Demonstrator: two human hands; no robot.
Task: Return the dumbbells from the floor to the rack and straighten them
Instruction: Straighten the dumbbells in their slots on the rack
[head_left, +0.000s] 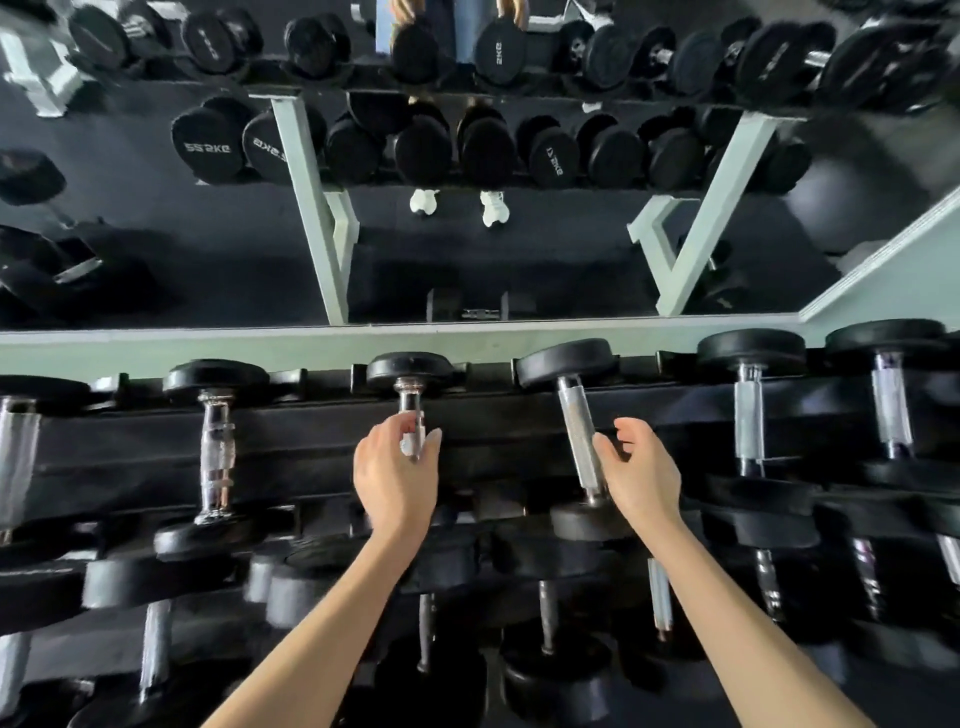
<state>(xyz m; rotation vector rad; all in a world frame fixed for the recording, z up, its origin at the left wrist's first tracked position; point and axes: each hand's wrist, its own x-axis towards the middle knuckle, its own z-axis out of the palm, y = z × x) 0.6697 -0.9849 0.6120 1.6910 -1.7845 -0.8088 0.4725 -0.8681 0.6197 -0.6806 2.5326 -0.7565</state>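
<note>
I look down on a black dumbbell rack (322, 457) whose top tier holds several black-headed dumbbells with chrome handles. My left hand (397, 478) grips the handle of the centre dumbbell (410, 370), hiding most of that handle. Just right of it lies a tilted dumbbell (576, 415), its far head leaning left. My right hand (641, 475) is at that dumbbell's handle near the lower end, thumb against the bar, fingers loosely curved beside it and not wrapped round.
More dumbbells (215, 447) sit left and right on the top tier, and lower tiers (545, 618) hold others. A wall mirror (467, 234) behind the rack reflects the rack, the dark floor and a dumbbell lying on it.
</note>
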